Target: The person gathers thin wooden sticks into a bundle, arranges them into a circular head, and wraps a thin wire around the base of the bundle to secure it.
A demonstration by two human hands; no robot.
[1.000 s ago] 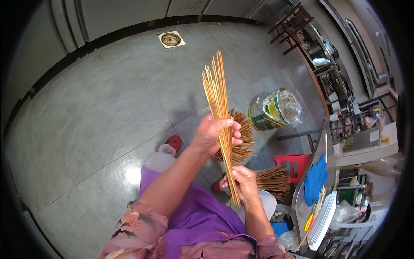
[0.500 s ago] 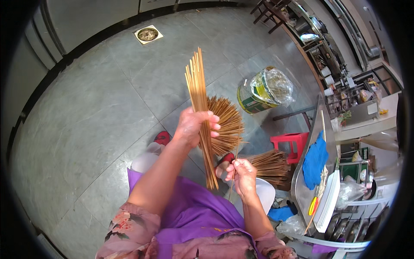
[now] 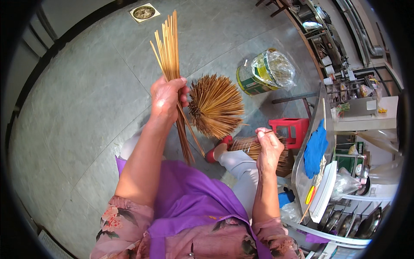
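A fistful of thin wooden sticks (image 3: 169,52) is gripped around the middle by my left hand (image 3: 167,98). Their upper ends fan apart, and one stick slants away from the rest at the bottom. My right hand (image 3: 270,150) is pinched closed, with a short dark length of what looks like a thin stick (image 3: 269,131) at the fingertips. Between my hands, a big round bundle of sticks (image 3: 220,108) is on the floor, its ends spreading outward. A second bundle (image 3: 246,146) lies by my right foot, partly covered by my right hand.
A green and yellow bucket (image 3: 258,77) with clear plastic over it stands beyond the bundles. To the right are a red stool (image 3: 293,131) and a metal table (image 3: 298,172) holding a blue cloth (image 3: 315,149) and yellow-handled scissors (image 3: 309,195). A floor drain (image 3: 145,13) lies far off.
My left hand has moved left and up with its sticks, uncovering more of the big bundle. My right hand has gone right and up, away from the held sticks.
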